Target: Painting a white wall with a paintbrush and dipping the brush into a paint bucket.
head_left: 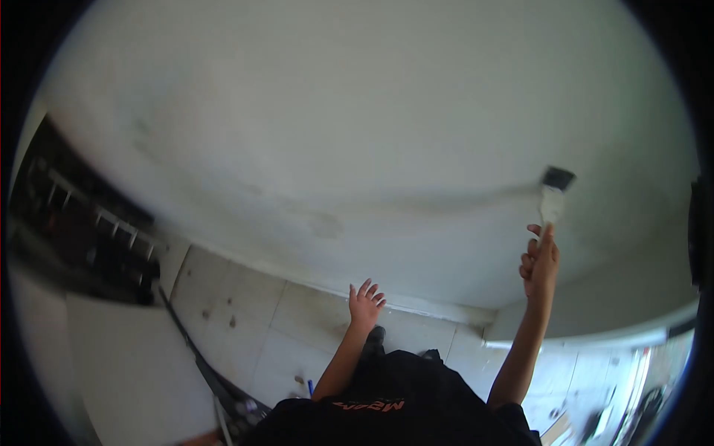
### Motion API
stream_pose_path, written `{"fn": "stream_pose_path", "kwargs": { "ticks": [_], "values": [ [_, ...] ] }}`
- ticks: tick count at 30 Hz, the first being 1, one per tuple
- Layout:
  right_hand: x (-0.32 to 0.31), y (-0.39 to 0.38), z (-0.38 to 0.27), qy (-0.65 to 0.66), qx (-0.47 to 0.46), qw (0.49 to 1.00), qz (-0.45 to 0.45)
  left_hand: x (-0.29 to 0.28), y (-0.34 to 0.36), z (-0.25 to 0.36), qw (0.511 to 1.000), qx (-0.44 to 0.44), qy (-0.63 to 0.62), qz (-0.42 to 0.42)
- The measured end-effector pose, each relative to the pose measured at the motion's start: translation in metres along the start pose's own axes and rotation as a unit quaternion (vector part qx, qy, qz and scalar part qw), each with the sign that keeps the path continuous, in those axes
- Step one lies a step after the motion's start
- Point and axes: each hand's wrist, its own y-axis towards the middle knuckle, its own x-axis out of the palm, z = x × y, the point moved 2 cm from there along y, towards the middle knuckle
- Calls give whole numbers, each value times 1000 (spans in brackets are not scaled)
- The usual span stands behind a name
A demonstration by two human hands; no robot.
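My right hand (541, 260) is raised and wrapped round the pale handle of a paintbrush (552, 201). The brush points up, with its dark, flat bristles at or close to the pale wall (416, 126); whether they touch it I cannot tell. A soft, dark shadow runs across the wall to the left of the bristles. Lower down, near the foot of the wall, my left hand (365, 303) has its fingers spread and holds nothing.
Light tiles with a few dark spots make up the floor (253, 327). A dark opening with rail-like bars (111, 223) is at the left, above a pale panel (119, 364). A small blue object (311, 386) lies by my left arm. Blurred items (595, 424) stand at the lower right.
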Motion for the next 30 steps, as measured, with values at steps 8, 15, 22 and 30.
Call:
{"fn": "stream_pose_path", "kwargs": {
  "ticks": [8, 15, 22, 30],
  "values": [
    [9, -2, -7, 21, 60, 997, -35, -52, -15, 5, 995, 56, -51, 71],
    [5, 13, 16, 31, 124, 992, -11, -58, 0, 2, 992, 62, -56, 97],
    [-8, 25, 29, -18, 158, 987, 34, -37, 26, 20, 994, 63, -57, 74],
    [23, 19, 7, -1, 211, 977, -41, -59, 34, 50, 994, 52, -63, 68]
  ]
}}
